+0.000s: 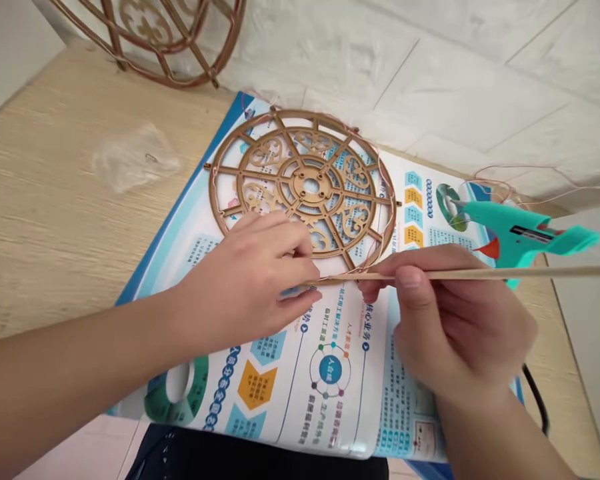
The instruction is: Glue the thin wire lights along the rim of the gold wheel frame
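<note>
A bronze-coloured round openwork frame (310, 167), like a wheel with spokes and scrollwork, lies on a printed sheet. Thin pinkish wire (386, 233) runs along its rim. My left hand (260, 273) is closed at the frame's near edge, thumb and fingers pinching the rim; the exact grip is partly hidden. In my right hand (450, 313) is a thin wooden stick (505, 273), pinched between thumb and fingers. The stick's tip points left and meets the near rim beside my left fingertips. Beyond my right hand lies a teal glue gun (515, 223).
The printed sheet (290, 400) covers part of the wooden table (45, 200). A second round frame (180, 40) leans at the upper left. Clear plastic (135, 160) lies left of the sheet. Loose wire (525, 177) trails near the tiled wall (430, 80); a black cord (537, 397) runs at right.
</note>
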Action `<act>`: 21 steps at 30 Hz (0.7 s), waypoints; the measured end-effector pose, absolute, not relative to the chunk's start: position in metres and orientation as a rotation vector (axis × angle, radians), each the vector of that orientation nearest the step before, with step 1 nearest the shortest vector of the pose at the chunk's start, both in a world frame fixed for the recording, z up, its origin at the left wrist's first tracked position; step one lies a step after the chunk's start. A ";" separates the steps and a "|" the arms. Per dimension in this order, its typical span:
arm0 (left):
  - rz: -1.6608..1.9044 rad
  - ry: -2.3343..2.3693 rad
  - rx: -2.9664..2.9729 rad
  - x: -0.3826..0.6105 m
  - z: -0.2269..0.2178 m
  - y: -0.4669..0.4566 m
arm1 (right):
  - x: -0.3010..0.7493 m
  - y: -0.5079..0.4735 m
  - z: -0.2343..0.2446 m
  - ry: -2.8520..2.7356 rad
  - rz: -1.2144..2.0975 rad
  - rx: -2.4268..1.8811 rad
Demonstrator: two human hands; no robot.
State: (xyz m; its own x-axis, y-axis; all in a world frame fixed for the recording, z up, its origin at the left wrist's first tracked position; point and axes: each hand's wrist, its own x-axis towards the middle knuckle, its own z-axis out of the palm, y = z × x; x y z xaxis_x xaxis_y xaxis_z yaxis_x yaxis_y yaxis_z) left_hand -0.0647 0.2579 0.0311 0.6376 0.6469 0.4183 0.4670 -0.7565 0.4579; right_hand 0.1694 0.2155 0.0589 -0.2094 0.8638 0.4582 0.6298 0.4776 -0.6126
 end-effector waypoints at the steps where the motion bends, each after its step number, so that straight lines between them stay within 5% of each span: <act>1: 0.813 0.883 2.568 -0.064 0.030 0.258 | 0.170 0.216 0.058 -1.942 0.368 -1.258; 21: 0.726 0.882 2.629 -0.058 0.021 0.255 | 0.165 0.213 0.057 -1.950 0.449 -1.446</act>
